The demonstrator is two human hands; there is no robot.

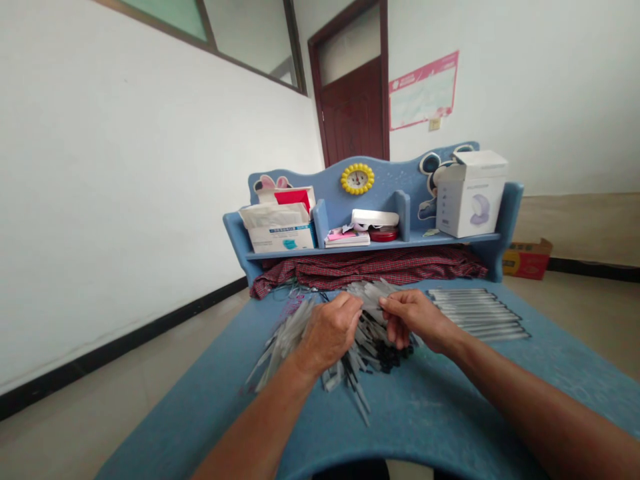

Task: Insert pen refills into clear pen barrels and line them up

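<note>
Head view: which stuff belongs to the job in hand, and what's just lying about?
Likely in the job:
- loose translucent tubes, by the left hand
- black pieces, by the right hand
- row of aligned tubes

Likely just lying about:
- checked cloth
- yellow flower-shaped dial
- white box
- red round case

Soft, even indoor light on my remote cam, med. bright; white wall [125, 167] pale, shadows faint on the blue bench [440, 417]. I get slight blur on the clear tubes [290, 330], wide-angle stretch nr. frame edges.
</note>
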